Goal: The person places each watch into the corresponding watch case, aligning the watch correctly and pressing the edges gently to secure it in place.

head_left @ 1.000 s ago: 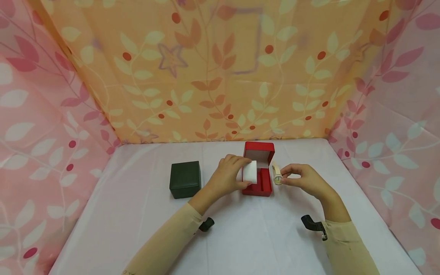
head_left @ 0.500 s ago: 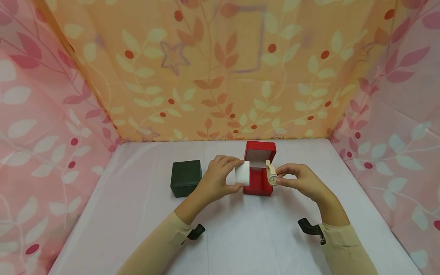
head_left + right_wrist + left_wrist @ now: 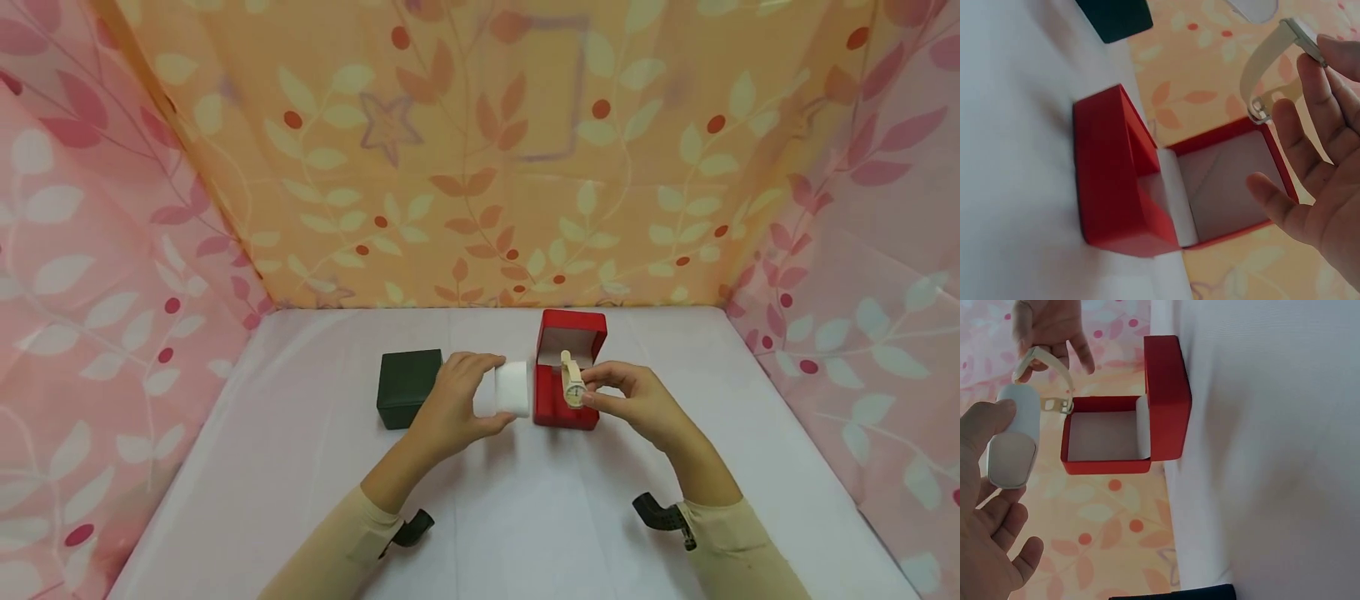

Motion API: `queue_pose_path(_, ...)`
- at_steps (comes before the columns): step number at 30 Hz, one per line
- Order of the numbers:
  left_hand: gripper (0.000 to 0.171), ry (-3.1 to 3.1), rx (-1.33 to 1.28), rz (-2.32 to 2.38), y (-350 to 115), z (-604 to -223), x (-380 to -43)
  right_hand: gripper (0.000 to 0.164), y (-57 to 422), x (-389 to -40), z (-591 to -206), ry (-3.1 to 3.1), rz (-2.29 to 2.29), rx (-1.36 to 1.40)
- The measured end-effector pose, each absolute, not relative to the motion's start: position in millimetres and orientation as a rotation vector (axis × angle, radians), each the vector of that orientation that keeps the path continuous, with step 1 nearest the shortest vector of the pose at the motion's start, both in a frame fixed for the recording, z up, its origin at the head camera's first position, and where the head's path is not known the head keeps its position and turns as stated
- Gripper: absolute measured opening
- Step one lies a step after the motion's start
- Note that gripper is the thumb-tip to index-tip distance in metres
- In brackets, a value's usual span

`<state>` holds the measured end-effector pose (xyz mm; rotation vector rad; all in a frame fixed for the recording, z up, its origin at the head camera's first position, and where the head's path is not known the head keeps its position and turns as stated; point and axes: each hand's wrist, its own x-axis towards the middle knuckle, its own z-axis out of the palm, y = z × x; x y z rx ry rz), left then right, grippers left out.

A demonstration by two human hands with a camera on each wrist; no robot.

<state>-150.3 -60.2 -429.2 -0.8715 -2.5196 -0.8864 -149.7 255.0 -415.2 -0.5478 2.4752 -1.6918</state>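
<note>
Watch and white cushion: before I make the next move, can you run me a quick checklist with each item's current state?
1. White cushion secure: ok, the left hand pinches it between thumb and fingers.
2. Watch secure: ok, the right hand pinches it near its case.
3. Red box open: ok, its lid is raised.
4. Watch around the cushion: not ok, the two are apart, one in each of the hands.
5. Strap clear of the box rim: cannot tell, its buckle end appears right by the rim in both wrist views.
6. Buckle unfastened: cannot tell.
</note>
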Motion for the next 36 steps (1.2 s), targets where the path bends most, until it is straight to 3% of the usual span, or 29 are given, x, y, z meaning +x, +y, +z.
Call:
queue_pose_path(19,0.077,-2.447,-0.939,-0.907,-74,-433,-130,0.028,214,-134,-421,2.301,-1.846,-0.486)
queue_pose_path(36,0.078,-2.424,-1.008,-0.903,-66,-438,-126,0.028,202,-130,-423,2.216,-1.873,-0.606)
